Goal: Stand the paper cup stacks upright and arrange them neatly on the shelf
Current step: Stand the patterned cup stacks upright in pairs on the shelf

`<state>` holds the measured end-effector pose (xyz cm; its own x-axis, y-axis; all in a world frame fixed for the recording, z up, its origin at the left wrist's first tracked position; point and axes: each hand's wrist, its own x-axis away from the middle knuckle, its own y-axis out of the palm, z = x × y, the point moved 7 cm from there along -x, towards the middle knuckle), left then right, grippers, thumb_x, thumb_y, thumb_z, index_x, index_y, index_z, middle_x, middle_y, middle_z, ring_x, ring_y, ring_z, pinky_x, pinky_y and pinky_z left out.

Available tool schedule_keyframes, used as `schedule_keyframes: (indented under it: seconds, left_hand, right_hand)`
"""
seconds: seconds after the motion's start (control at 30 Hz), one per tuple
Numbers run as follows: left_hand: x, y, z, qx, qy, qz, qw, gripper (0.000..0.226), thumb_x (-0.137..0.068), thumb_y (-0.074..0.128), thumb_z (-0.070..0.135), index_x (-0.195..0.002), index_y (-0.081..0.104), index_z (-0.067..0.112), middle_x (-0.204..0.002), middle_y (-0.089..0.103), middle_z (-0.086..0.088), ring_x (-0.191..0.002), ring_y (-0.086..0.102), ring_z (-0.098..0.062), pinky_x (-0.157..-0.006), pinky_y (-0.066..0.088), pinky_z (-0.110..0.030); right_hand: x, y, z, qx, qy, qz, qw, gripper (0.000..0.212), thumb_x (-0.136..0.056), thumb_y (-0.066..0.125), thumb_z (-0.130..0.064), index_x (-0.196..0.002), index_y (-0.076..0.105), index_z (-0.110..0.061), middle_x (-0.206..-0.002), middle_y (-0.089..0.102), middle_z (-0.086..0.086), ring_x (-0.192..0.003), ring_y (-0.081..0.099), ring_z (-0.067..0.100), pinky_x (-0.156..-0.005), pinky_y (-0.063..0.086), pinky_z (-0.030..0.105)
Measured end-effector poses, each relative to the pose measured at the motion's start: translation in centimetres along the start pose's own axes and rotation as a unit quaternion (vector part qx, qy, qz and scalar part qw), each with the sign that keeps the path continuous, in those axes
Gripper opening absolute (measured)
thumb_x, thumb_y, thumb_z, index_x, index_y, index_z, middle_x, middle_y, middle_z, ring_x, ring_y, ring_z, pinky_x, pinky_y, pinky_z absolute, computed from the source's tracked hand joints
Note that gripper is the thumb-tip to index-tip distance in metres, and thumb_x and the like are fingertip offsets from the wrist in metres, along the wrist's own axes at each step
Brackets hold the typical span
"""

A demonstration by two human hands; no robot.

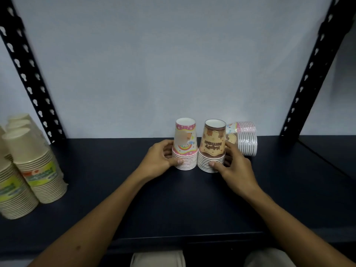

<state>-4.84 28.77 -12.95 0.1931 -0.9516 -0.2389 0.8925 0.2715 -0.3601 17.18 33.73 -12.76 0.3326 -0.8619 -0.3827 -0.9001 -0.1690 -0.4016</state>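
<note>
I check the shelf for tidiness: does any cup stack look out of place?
Yes. The third stack behind the right hand lies on its side, while the pink stack and brown stack stand.

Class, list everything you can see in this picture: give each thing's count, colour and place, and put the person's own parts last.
Pink cup stack: one, pink and white, upright, shelf middle.
Brown cup stack: one, brown and cream, upright, close beside the pink one's right.
Lying cup stack: one, pink and white, on its side, behind right.
Plain cup stacks: several, cream with green labels, shelf's left end.
Shelf: one, dark blue.
Posts: two, black, slotted, left and right.
Wall: pale grey, behind.
Left hand: grip on the pink stack.
Right hand: grip on the brown stack.
</note>
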Motion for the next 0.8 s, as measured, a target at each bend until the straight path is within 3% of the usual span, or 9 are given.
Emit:
schedule_keyframes:
  seconds: [0.13,0.23,0.4,0.57,0.67,0.8]
  left_hand:
    - [-0.5,4.8,1.9,0.000,0.015,-0.052,0.999,0.061,-0.069,0.084,0.008,-0.123,0.057,0.014,-0.117,0.068,-0.001,-0.107,0.066,-0.009,-0.095,0.052,-0.029]
    - [-0.8,9.1,3.7,-0.006,0.034,-0.093,0.995,0.062,-0.071,0.083,0.010,-0.125,0.055,0.015,-0.117,0.067,0.001,-0.106,0.065,-0.007,-0.093,0.052,-0.024]
    - [-1.6,16.9,6.7,0.007,0.070,-0.156,0.985,0.059,-0.075,0.079,0.009,-0.127,0.053,0.017,-0.119,0.064,0.006,-0.109,0.062,-0.006,-0.095,0.050,-0.022]
    - [-3.4,23.6,8.3,0.014,0.092,-0.192,0.977,0.058,-0.075,0.078,0.008,-0.127,0.052,0.013,-0.127,0.063,-0.002,-0.115,0.061,-0.012,-0.103,0.048,-0.038]
    - [-4.5,26.6,9.3,0.012,0.104,-0.201,0.974,0.057,-0.078,0.075,0.007,-0.130,0.050,0.011,-0.130,0.061,-0.004,-0.117,0.060,-0.014,-0.104,0.047,-0.038]
    - [-5.8,28.8,9.9,-0.006,0.108,-0.194,0.975,0.055,-0.081,0.073,0.011,-0.130,0.049,0.013,-0.131,0.060,-0.003,-0.117,0.059,-0.015,-0.102,0.047,-0.034]
  right_hand:
    - [2.6,-5.2,1.2,0.017,0.015,0.039,0.999,0.069,-0.077,0.078,-0.011,-0.137,0.046,-0.023,-0.113,0.059,-0.019,-0.107,0.058,0.000,-0.092,0.045,0.016]
    - [4.3,-9.1,2.5,0.020,0.032,0.072,0.997,0.070,-0.076,0.079,-0.008,-0.136,0.047,-0.025,-0.113,0.060,-0.024,-0.108,0.060,-0.003,-0.095,0.047,0.020]
    - [7.0,-15.6,4.0,0.059,0.060,0.129,0.988,0.068,-0.077,0.078,-0.009,-0.136,0.046,-0.025,-0.110,0.057,-0.026,-0.100,0.057,-0.013,-0.084,0.044,0.004]
    - [8.9,-21.2,5.8,0.091,0.084,0.190,0.974,0.070,-0.077,0.078,-0.009,-0.137,0.045,-0.020,-0.119,0.060,-0.013,-0.110,0.059,0.004,-0.094,0.047,0.021]
    - [8.9,-23.2,6.5,0.121,0.102,0.210,0.965,0.069,-0.080,0.075,-0.012,-0.140,0.040,-0.019,-0.123,0.059,-0.008,-0.108,0.056,0.005,-0.089,0.044,0.018]
    - [7.8,-24.1,7.7,0.177,0.114,0.230,0.950,0.066,-0.085,0.068,-0.013,-0.142,0.035,-0.020,-0.134,0.054,0.004,-0.120,0.052,0.019,-0.096,0.040,0.027]
